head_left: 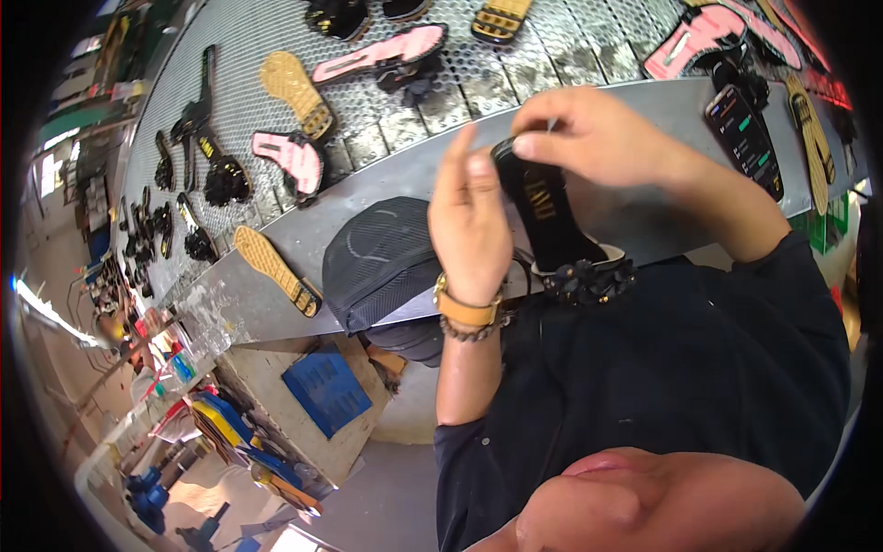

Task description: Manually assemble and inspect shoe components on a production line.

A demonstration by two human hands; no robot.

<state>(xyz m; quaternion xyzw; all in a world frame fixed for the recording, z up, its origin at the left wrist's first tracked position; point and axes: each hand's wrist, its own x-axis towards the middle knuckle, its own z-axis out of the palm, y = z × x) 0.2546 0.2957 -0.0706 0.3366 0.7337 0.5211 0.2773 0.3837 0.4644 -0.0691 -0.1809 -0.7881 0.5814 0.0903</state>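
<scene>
A black slide sandal (544, 198) with gold lettering on its insole and black flowers (589, 281) on its strap is held in front of my chest. My right hand (589, 133) pinches its heel end, thumb on the insole side. Beside the sandal's left edge stands my left hand (469, 221), with fingers stretched upward and an orange-strapped watch (467, 310) on the wrist. I cannot tell whether the left fingers touch the sandal. Close by my left hand, a black mesh cap or bag (382, 262) sits on the metal ledge.
Beyond the ledge (368, 175), a metal mesh conveyor carries tan soles (296, 92), pink sandal pieces (382, 53) and black flowered sandals (221, 170). A tan sole (276, 267) lies at the ledge's left. A phone (745, 143) and another sole (809, 143) lie right.
</scene>
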